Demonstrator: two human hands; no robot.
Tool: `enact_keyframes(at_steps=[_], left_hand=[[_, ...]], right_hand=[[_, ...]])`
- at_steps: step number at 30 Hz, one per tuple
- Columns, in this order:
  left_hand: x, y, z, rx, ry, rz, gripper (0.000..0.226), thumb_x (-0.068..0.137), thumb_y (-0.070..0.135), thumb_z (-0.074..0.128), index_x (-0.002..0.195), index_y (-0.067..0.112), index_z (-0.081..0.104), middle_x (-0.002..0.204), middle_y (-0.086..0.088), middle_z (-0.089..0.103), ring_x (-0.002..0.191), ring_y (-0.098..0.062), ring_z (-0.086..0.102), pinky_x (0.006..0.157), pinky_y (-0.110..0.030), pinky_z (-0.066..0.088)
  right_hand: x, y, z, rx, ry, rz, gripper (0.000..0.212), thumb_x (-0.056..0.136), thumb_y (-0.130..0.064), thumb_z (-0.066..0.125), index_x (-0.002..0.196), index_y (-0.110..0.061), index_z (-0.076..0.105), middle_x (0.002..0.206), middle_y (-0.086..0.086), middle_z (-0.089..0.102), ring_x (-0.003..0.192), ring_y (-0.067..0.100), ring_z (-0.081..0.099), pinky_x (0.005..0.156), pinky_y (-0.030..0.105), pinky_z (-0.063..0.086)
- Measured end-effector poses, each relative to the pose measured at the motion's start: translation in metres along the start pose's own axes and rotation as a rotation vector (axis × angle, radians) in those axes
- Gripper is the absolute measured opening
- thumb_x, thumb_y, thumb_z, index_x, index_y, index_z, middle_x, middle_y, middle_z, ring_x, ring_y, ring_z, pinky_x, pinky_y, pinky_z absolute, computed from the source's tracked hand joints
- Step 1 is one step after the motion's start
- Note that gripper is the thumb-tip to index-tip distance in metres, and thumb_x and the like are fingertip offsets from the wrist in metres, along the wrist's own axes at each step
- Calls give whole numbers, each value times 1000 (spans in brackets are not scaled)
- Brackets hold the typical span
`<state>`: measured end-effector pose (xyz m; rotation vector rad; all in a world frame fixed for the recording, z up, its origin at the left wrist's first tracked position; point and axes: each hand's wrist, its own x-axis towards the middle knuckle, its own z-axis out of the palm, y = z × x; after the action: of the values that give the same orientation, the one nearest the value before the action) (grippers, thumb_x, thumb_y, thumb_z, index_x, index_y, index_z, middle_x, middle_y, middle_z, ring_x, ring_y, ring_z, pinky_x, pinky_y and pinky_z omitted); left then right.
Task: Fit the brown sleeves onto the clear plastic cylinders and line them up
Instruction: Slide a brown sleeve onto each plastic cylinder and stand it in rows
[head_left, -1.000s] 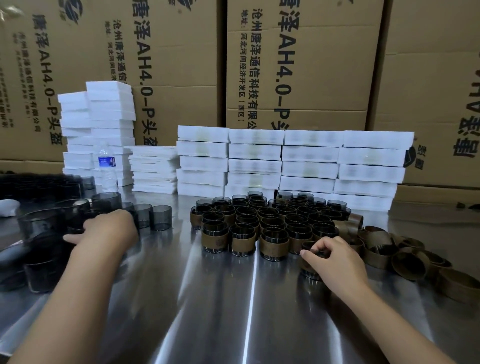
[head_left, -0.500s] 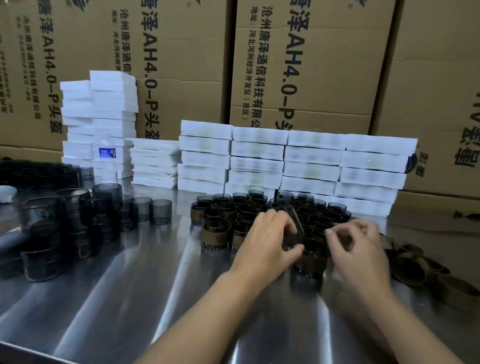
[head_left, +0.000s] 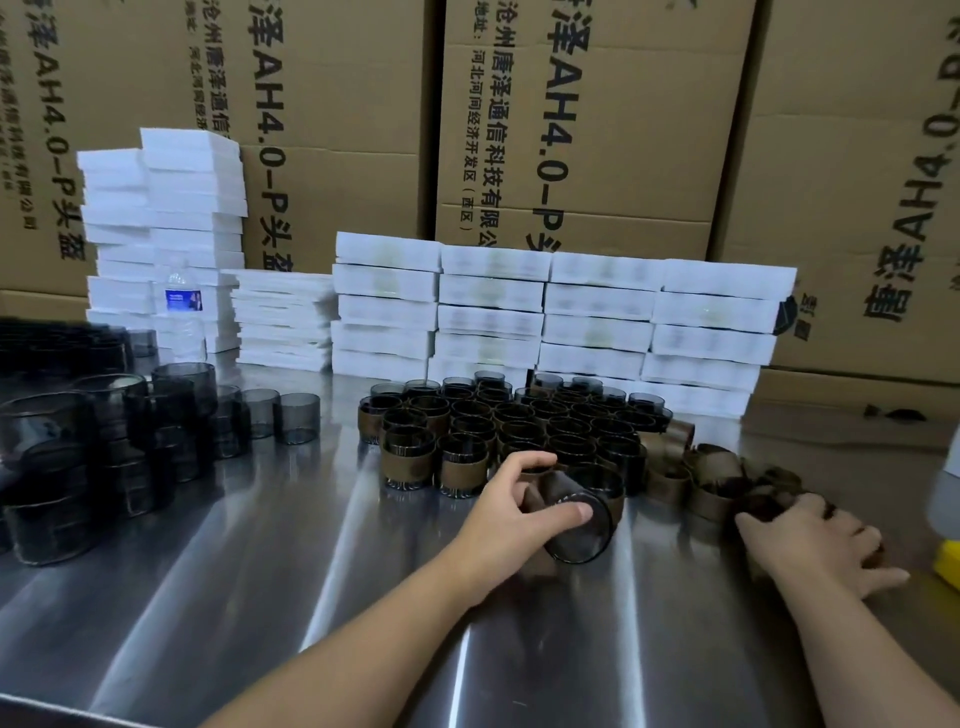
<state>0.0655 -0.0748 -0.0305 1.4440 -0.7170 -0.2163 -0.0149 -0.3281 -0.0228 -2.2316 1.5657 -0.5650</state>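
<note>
My left hand (head_left: 511, 506) grips a dark clear cylinder (head_left: 579, 525), tilted on its side just in front of the block of sleeved cylinders (head_left: 498, 431). That block stands in rows in the middle of the steel table (head_left: 260, 571). My right hand (head_left: 815, 538) rests on the near edge of the pile of loose brown sleeves (head_left: 711, 475), its fingers curled over one sleeve. Bare cylinders (head_left: 156, 415) stand stacked at the left, with two single ones (head_left: 296, 418) beside them.
Stacks of white foam trays (head_left: 545, 317) line the back of the table, with a water bottle (head_left: 182, 312) before the left stack. Cardboard boxes (head_left: 571, 130) form a wall behind. A yellow object (head_left: 948, 564) shows at the right edge.
My left hand fetched a bare cylinder from the left stack and now holds it tilted in front of the block. My right hand moved right from the block to the loose sleeves.
</note>
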Motion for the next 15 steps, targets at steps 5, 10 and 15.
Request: enact_keyframes(at_steps=[5, 10, 15], left_hand=[[4, 4, -4, -347, -11, -167, 45, 65, 27, 77, 106, 16, 64, 81, 2, 64, 74, -12, 63, 73, -39, 58], [11, 6, -13, -661, 71, -196, 45, 63, 31, 76, 101, 12, 60, 86, -9, 62, 86, -22, 66, 64, -37, 58], [11, 9, -19, -772, 75, -252, 42, 61, 36, 72, 93, 11, 63, 92, -17, 71, 86, -36, 71, 58, -32, 58]], right_hand=[[-10, -13, 4, -30, 72, -154, 44, 88, -43, 54, 124, -19, 56, 137, 18, 44, 131, 38, 30, 113, 56, 5], [-29, -34, 11, 159, 161, -332, 28, 87, -40, 55, 103, -21, 67, 124, 13, 55, 117, 35, 41, 105, 44, 26], [-58, -55, 15, 720, 73, -561, 15, 88, -25, 58, 75, -19, 62, 88, 7, 61, 87, 30, 55, 72, 33, 39]])
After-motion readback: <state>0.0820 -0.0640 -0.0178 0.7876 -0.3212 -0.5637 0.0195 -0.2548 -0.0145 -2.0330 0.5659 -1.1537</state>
